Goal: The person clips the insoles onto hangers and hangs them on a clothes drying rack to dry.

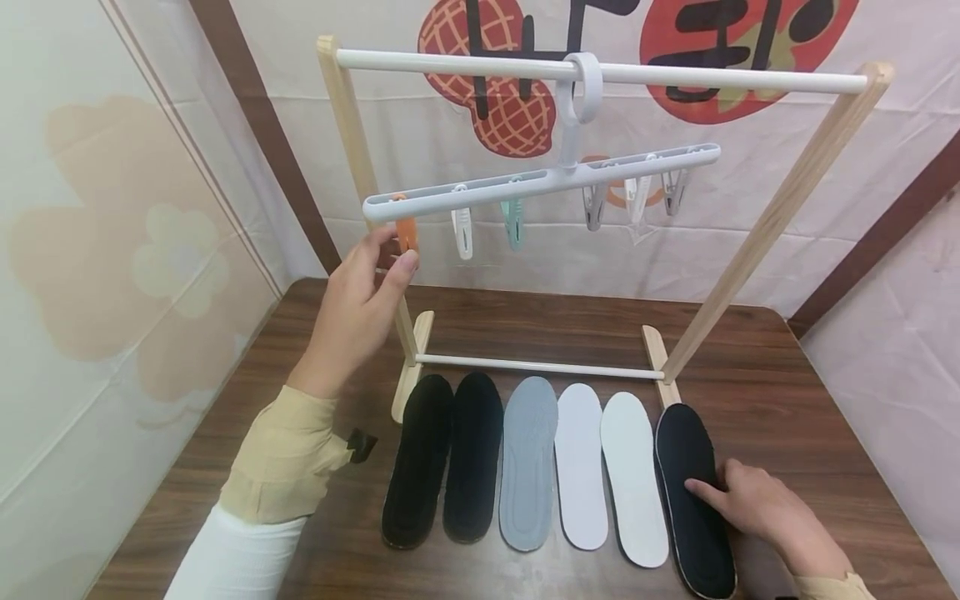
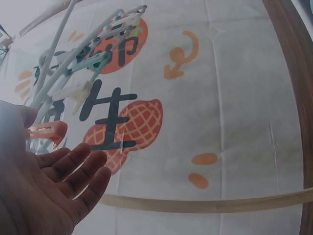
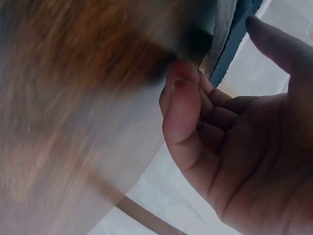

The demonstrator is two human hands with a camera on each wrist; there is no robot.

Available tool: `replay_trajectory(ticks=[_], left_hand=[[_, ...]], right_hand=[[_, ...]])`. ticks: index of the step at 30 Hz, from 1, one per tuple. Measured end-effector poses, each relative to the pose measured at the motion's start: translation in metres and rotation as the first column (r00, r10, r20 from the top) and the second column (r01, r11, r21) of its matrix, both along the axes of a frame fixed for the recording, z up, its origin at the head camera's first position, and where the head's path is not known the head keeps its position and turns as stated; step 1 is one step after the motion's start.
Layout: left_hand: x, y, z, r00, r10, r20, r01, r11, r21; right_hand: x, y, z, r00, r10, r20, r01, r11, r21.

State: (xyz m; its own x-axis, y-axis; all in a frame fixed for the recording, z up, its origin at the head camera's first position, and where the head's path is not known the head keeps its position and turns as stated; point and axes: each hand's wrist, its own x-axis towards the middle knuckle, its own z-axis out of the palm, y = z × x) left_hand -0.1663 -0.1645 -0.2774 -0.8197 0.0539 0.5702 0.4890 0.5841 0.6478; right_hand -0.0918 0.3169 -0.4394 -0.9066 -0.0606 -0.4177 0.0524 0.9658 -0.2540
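Note:
At the rack's left, my left hand (image 1: 360,292) pinches an orange clip (image 1: 407,234) between thumb and fingers. That orange clip (image 2: 49,131) also shows in the left wrist view. It hangs from the left end of a pale grey clip hanger (image 1: 517,185), which slants, left end lower in the head view. On the right, my right hand (image 1: 761,504) holds the edge of a black insole (image 1: 693,492). Its thumb lies on the top face and its fingers curl at the edge, as the right wrist view shows. The insole's underside is mostly hidden.
A wooden rack with a white top bar (image 1: 465,63) carries the hanger. More clips hang there, among them a teal clip (image 1: 513,221). On the brown table (image 1: 525,575), two black insoles, a grey insole (image 1: 529,467) and two white insoles (image 1: 634,483) lie side by side.

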Motion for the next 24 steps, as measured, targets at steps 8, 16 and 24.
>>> replay_trajectory(ticks=[8, 16, 24], left_hand=[[-0.001, 0.004, 0.007, 1.000, -0.015, 0.022, 0.014, 0.999, 0.043], [-0.004, 0.009, 0.012, 0.998, -0.058, 0.013, 0.057, 0.993, 0.108], [-0.005, 0.011, 0.013, 0.997, -0.079, 0.003, 0.078, 0.990, 0.118]], right_hand=[[0.000, -0.004, -0.003, 1.000, -0.002, 0.020, 0.001, 1.000, 0.009], [0.000, -0.003, -0.005, 0.999, -0.012, 0.033, 0.014, 0.999, -0.036], [0.002, -0.004, 0.000, 0.998, -0.067, 0.013, 0.068, 0.979, -0.191]])
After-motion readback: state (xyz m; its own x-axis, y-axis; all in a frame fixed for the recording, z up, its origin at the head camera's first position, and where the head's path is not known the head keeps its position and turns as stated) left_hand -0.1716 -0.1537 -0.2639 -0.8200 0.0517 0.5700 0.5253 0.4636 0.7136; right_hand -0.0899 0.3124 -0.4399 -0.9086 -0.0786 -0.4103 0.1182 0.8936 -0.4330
